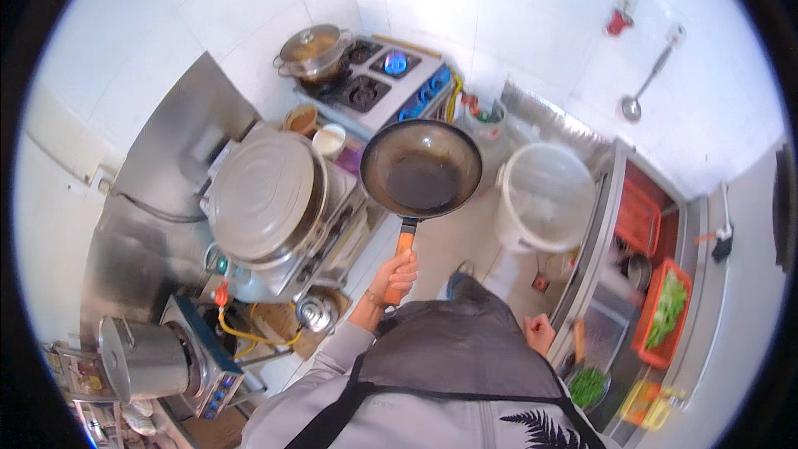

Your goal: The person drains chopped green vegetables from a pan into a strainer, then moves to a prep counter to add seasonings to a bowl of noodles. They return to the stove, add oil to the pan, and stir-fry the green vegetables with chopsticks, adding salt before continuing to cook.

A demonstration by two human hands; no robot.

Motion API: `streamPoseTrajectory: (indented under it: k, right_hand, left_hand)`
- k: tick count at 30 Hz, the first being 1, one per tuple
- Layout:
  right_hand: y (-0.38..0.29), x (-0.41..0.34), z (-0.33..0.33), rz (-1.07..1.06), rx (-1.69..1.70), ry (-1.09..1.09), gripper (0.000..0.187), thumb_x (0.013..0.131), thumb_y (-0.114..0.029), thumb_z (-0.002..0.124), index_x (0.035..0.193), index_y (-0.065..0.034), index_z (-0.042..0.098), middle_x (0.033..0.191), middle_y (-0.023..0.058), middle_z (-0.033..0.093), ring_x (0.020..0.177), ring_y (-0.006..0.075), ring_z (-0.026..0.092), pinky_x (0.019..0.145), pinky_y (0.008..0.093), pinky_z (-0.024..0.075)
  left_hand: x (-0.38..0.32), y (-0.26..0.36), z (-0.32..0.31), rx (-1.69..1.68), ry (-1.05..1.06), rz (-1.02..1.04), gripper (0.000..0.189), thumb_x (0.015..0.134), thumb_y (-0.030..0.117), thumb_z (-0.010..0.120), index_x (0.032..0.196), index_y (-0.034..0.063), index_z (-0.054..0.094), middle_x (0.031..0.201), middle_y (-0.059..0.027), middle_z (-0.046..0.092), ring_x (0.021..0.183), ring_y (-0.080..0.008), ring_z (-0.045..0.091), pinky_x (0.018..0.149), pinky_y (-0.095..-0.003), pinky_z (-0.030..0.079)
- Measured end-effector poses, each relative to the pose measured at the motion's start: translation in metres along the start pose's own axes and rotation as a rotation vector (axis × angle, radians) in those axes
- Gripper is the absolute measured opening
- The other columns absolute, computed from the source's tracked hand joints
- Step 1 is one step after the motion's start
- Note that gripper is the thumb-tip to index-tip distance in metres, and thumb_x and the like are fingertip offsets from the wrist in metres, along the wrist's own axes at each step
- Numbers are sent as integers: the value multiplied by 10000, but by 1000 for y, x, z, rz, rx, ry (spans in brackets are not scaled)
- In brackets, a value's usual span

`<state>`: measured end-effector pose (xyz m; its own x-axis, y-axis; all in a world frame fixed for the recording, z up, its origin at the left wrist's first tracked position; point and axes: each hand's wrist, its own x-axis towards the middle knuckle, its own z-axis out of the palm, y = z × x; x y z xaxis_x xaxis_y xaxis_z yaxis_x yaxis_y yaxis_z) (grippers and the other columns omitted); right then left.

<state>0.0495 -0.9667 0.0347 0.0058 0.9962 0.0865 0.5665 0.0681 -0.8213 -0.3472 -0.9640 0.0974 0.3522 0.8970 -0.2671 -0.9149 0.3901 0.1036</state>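
Note:
My left hand [394,277] grips the orange handle of a dark-coated frying pan [424,178], held out in front of my apron. The pan's inside faces up, and no food shows in it. Lower right, beside my apron and close to the counter edge, my right hand [539,332] has its fingers curled, with nothing visible in it. Beyond the pan is a gas stove [380,106]. A blue flame [395,63] burns on its back right burner, while a lidded steamer pot [313,53] sits on its left side.
Left stands a wide pot with a large lid [262,193]; below it, a tall metal pot [146,358] and a yellow gas hose [240,332]. A white bucket [508,199] stands right of the pan. An orange basket of greens [667,312] and chopped herbs [587,385] lie on the right.

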Motion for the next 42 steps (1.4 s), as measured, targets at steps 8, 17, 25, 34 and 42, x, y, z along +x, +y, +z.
streamPoseTrajectory:
  k: [8,17,25,34,42]
  right_hand:
    - [-84,381,53,-159,-157,-202,281,788,-100,701,691,-19,449,602,129,480,548,269,471,531,341,399]
    - [-75,495,121,204,-274,3,283,774,-15,671,693,-20,400,568,113,426,518,249,417,517,328,385]
    - [-92,545,207,303,-316,-209,293,753,-32,693,693,-27,406,571,135,465,526,311,468,516,357,392]
    - [-87,581,238,427,-323,-284,305,742,-52,720,704,-37,417,580,106,462,524,253,462,527,333,397]
    - [-58,559,235,503,-239,-259,313,754,-60,720,707,-46,411,581,83,442,535,187,429,531,317,387]
  left_hand:
    - [289,258,39,-76,-101,18,143,974,123,462,833,104,474,556,69,331,403,-2,309,345,-166,283]
    - [494,531,5,16,-14,155,54,919,51,516,947,97,519,599,52,363,413,-20,322,349,-181,276]
    - [564,644,-12,116,65,195,66,902,63,540,949,106,524,608,59,360,418,-24,314,366,-185,271]
    - [575,645,-10,406,377,225,146,918,186,579,1021,100,523,762,11,485,606,-79,463,538,-243,420]
    - [564,612,-19,522,591,259,159,927,235,588,964,88,536,803,-1,522,671,-114,517,657,-320,506]
